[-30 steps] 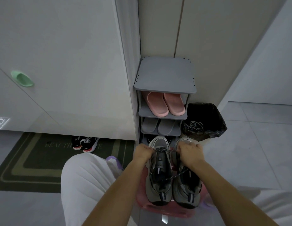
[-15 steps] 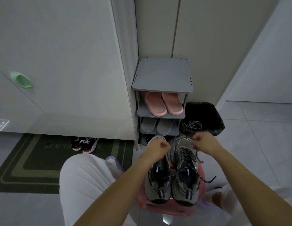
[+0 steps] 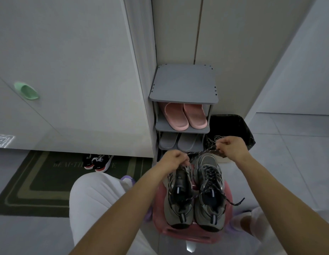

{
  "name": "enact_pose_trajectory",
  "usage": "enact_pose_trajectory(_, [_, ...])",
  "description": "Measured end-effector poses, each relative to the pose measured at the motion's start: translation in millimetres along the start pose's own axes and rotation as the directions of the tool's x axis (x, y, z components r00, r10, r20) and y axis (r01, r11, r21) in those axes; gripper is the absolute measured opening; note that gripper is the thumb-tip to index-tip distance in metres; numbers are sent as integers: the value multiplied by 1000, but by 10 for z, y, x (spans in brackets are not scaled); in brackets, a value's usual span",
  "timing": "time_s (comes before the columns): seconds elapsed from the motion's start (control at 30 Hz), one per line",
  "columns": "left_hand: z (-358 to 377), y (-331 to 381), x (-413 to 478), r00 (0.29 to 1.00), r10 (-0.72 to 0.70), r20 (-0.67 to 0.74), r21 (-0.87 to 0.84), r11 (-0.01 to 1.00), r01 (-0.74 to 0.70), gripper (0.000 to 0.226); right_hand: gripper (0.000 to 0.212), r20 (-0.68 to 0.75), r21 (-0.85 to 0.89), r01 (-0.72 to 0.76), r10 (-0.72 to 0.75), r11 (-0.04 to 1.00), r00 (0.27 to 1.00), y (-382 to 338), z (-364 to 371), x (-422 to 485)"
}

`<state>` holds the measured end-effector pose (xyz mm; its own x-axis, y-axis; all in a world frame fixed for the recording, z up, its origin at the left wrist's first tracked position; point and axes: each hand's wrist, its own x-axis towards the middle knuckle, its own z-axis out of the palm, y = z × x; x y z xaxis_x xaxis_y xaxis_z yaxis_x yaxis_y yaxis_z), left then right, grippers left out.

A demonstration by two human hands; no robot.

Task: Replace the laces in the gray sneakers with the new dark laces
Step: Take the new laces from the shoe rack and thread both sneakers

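Right sneaker (image 3: 210, 196), at 5 o'clock, appeared laced; left sneaker (image 3: 180, 196) looked largely unthreaded. Left hand (image 3: 175, 160) and right hand (image 3: 231, 147) each pinched the dark lace (image 3: 202, 152), fingers curled.

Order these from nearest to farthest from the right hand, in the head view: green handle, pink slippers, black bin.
1. black bin, just behind the right hand.
2. pink slippers, farther back and left.
3. green handle, far left.

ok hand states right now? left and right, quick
Left hand: closed, pinching the dark lace at the toe end of a gray sneaker.
Right hand: closed, gripping the same lace, which runs taut between the hands.
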<state>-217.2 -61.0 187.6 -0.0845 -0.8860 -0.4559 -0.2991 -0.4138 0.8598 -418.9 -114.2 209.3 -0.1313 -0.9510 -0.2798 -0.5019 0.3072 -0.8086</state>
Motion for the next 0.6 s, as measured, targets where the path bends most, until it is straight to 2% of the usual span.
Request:
enact_pose_trajectory(0.1, [-177, -63, -6, 999, -29, -32, 48, 998, 31, 30, 10, -19, -101, -22, 20, 995, 1000, 70, -39, 52])
enact_pose_trajectory(0.2, [-345, -134, -29, 993, -115, -23, 111, 987, 117, 25, 8, -13, -224, -9, 6, 975, 1000, 118, -60, 78])
enact_pose_trajectory(0.3, [-453, -259, -46, 981, -194, -20, 165, 967, 195, 16, 7, -9, -231, 5, -7, 973, 1000, 174, -64, 77])
enact_pose_trajectory(0.4, [-479, -376, -28, 979, -188, -83, 119, 973, 197, 16, 6, -4, -216, 4, -5, 976, 1000, 223, -63, 59])
enact_pose_trajectory(0.5, [-428, -344, -50, 981, -156, -118, 183, 967, 176, 16, 11, 12, -245, 7, -4, 969, 1000, 249, -81, 40])
enact_pose_trajectory(0.57, [-368, -289, -49, 985, -125, -118, 224, 963, 150, 14, 20, 40, -372, 29, -15, 928, 999, 244, -88, 10])
enact_pose_trajectory(0.6, [-329, -264, -42, 988, -108, -110, 242, 961, 132, 14, 27, 65, -507, 73, -46, 859, 997, 231, -77, -14])
